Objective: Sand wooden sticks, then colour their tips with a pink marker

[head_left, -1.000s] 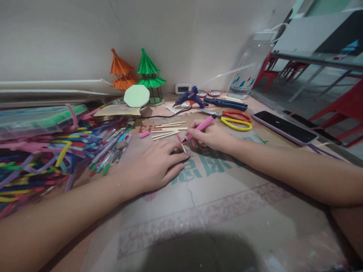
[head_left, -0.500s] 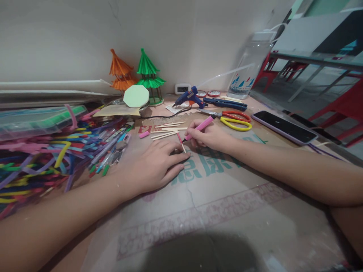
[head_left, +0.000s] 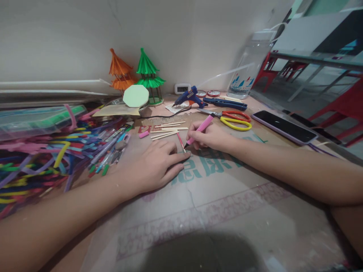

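Observation:
My right hand [head_left: 202, 135] grips a pink marker [head_left: 205, 123] like a pen, its dark tip at the right side of a thin wooden stick [head_left: 180, 141]. Red colours the far part of that stick; its near end is pale. Lying flat on the plastic-covered surface, my left hand [head_left: 160, 161] has its fingers stretched out, and one fingertip presses on the stick's near end. Several plain sticks [head_left: 167, 131] lie just beyond my hands. A pink marker cap [head_left: 144, 134] rests to their left.
Colourful pipe cleaners [head_left: 59, 151] and pens [head_left: 109, 149] crowd the left. Behind are green [head_left: 147, 68] and orange [head_left: 120, 66] model pagodas and a glue gun [head_left: 187, 96]. Scissors [head_left: 235, 121], a phone [head_left: 283, 126] and a clear bottle [head_left: 245, 70] stand or lie at right.
The marker tip has moved down the stick toward its near end, with my right hand shifting slightly. Red now covers a little more of the stick. My left hand stays in place.

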